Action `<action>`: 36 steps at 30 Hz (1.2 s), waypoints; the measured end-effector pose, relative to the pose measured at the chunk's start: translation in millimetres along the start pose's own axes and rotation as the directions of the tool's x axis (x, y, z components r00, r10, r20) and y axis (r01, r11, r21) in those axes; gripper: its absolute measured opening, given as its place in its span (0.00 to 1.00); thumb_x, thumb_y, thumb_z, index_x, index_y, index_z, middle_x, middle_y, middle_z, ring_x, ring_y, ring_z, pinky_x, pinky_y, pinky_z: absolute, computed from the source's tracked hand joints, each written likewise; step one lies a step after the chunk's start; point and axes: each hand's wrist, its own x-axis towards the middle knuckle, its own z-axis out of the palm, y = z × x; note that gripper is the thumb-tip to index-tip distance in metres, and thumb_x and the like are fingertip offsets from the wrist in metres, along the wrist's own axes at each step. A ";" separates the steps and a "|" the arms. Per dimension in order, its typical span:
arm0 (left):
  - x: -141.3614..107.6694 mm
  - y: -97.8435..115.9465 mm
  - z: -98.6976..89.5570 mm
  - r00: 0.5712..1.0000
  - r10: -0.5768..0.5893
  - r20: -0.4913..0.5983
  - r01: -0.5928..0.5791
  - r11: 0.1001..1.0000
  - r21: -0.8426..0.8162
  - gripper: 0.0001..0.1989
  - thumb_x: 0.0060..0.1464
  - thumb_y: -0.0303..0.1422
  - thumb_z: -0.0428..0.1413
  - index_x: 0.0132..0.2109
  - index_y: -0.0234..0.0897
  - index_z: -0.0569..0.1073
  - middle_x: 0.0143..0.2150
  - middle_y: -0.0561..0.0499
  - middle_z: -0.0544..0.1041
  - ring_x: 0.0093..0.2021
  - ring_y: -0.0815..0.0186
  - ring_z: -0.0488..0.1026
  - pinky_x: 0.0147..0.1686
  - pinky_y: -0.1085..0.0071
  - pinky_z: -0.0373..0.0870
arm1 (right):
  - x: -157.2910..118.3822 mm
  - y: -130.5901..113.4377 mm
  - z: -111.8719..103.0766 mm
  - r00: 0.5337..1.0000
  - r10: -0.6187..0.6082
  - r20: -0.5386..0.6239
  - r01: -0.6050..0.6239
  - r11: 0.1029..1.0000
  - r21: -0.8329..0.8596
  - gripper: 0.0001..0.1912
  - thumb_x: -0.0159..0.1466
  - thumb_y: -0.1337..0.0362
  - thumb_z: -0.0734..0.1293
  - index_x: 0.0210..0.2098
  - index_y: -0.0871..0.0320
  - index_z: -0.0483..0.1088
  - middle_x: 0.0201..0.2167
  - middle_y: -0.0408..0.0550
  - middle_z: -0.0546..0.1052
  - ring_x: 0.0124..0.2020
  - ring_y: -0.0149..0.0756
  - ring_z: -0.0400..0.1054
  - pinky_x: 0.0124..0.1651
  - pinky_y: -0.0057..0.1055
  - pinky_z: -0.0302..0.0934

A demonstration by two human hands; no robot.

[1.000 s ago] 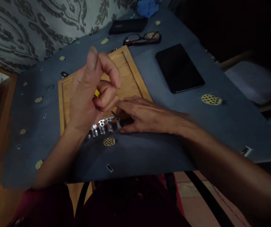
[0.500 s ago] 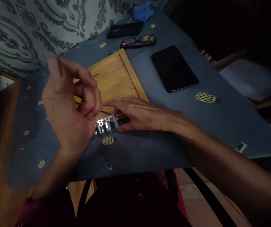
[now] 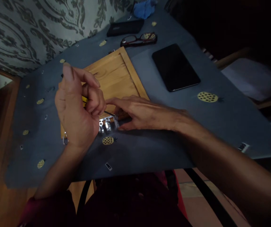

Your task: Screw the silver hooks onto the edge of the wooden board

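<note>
My left hand (image 3: 77, 108) is closed round a screwdriver (image 3: 84, 100) with a yellow and black handle, mostly hidden by the fingers. Its dark shaft runs right, its tip at the right end of a metal hook rail (image 3: 107, 123). The rail, with several shiny hooks, lies along the near edge of a framed wooden board (image 3: 113, 78). My right hand (image 3: 145, 113) grips the rail's right end against the board, thumb beside the last hook and index finger over the wood. Part of the rail is behind my left hand.
A black tablet (image 3: 175, 67) lies right of the board. Beyond it are eyeglasses (image 3: 139, 39), a dark phone-like case (image 3: 125, 27) and a crumpled blue cloth (image 3: 144, 9). Blue pineapple-print cloth (image 3: 137, 151) covers the table; a patterned wall covering (image 3: 50, 28) stands behind.
My left hand has moved right with the screwdriver, bringing the shaft's tip to the right end of the hook rail. The right hand has stayed almost in place.
</note>
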 end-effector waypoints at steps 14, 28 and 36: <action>-14.2 2.0 5.9 0.993 0.067 -0.095 -0.065 0.998 0.024 0.21 0.66 0.40 0.51 0.25 0.37 0.71 0.15 0.58 0.53 0.14 0.74 0.45 0.15 0.72 0.45 | -1.6 0.2 -1.3 1.000 -0.008 0.004 0.008 0.999 0.053 0.27 0.60 0.64 0.71 0.57 0.50 0.64 0.44 0.47 0.77 0.44 0.41 0.71 0.44 0.35 0.62; 4.2 -11.1 -3.2 0.982 0.062 0.180 -0.043 0.993 -0.110 0.13 0.64 0.32 0.50 0.32 0.36 0.73 0.15 0.61 0.51 0.13 0.77 0.42 0.12 0.76 0.44 | -0.1 1.0 -1.7 1.000 -0.017 0.002 0.017 1.000 0.006 0.22 0.60 0.65 0.71 0.51 0.55 0.64 0.40 0.46 0.76 0.38 0.38 0.70 0.39 0.32 0.62; 15.5 -9.3 -6.7 0.919 -0.048 0.391 0.112 0.983 -0.143 0.11 0.58 0.23 0.48 0.34 0.33 0.74 0.15 0.61 0.49 0.13 0.79 0.41 0.13 0.80 0.44 | -1.2 5.3 0.3 1.000 0.000 0.004 0.000 1.000 0.016 0.27 0.61 0.64 0.70 0.58 0.51 0.61 0.47 0.49 0.73 0.46 0.42 0.69 0.45 0.36 0.63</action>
